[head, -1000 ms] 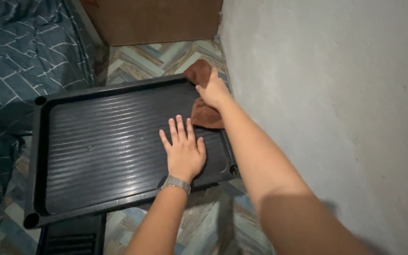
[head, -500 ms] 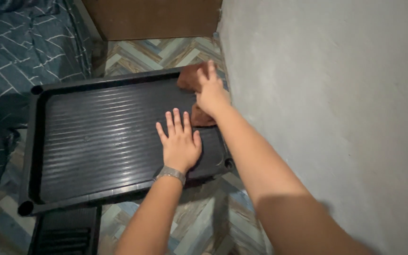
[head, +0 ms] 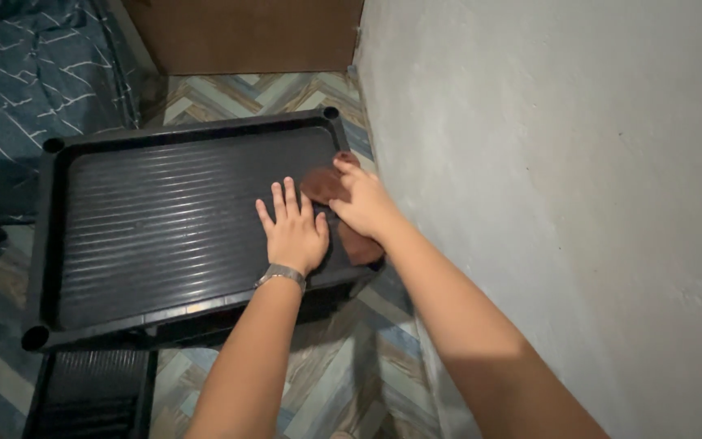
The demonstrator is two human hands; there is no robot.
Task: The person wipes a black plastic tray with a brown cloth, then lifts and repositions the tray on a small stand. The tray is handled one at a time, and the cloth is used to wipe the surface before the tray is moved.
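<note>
A black ribbed plastic shelf top [head: 148,219] with a raised rim fills the middle of the view. My left hand [head: 290,232] lies flat on it with fingers spread, a metal watch at the wrist. Beside it, my right hand [head: 363,203] presses a brown cloth [head: 322,184] against the shelf's right side, near the rim. Part of the cloth shows below my right wrist as well.
A pale grey wall [head: 562,162] runs close along the right. A dark blue patterned bedspread [head: 34,73] lies at the left. A brown wooden panel [head: 245,32] stands at the back, over herringbone floor [head: 253,93]. A lower black shelf [head: 91,390] shows beneath.
My right hand has pulled the brown cloth from the shelf's far right corner back toward me along the right edge. My left hand stayed flat on the shelf.
</note>
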